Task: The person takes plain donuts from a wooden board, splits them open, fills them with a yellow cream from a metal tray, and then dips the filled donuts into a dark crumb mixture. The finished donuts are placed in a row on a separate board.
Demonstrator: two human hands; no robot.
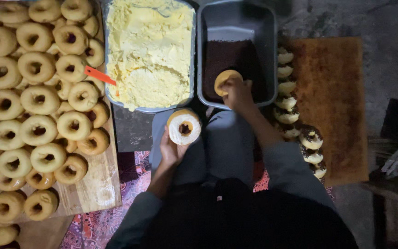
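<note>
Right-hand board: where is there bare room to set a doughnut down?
The brown board is bare right of the topped doughnut row on its left edge. The left board is crowded with plain doughnuts; only its lower right corner is free.

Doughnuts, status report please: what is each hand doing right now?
Left hand holds a cream-topped doughnut. Right hand presses another doughnut into the tray of dark sprinkles. Nothing in the way.

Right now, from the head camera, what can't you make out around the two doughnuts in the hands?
- Underside of the doughnut pressed into the grey tray of dark sprinkles: hidden by the right hand and the doughnut itself.
- Left hand fingers: behind the cream-coated ring doughnut.
- Pile of plain doughnuts: cut off at the left edge.
- Right edge: dark, blurred.
</note>
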